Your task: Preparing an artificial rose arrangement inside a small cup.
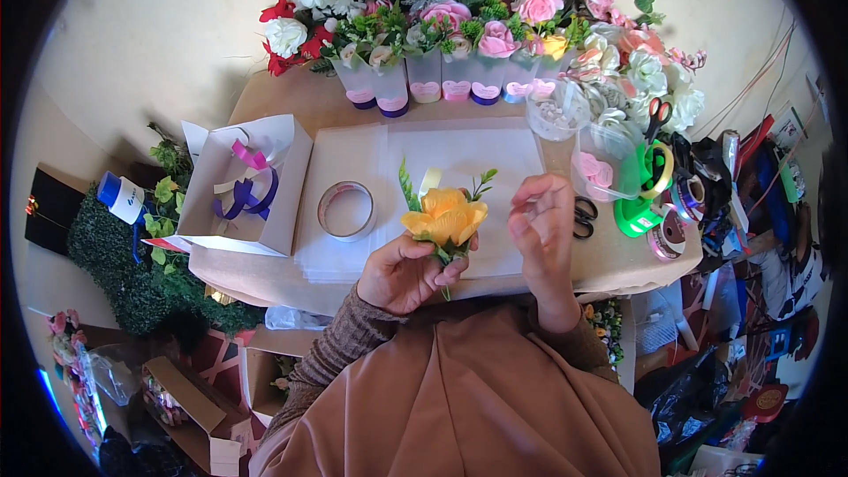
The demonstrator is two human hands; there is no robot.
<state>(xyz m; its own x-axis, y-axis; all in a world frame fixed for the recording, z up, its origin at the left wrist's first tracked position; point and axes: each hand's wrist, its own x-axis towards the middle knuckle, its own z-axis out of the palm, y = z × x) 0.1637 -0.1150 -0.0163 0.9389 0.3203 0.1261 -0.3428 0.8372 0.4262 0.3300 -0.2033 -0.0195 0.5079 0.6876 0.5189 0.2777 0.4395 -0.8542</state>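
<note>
I see the left hand (397, 276) pinching a yellow artificial rose (444, 215), best gripped low; half-curled right hand (547, 234) seems empty.

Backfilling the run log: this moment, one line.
left hand: grip on yellow flower, below bloom | right hand: raised, nothing visible held | tape roll: on white sheets | black scissors: beside right hand
</note>
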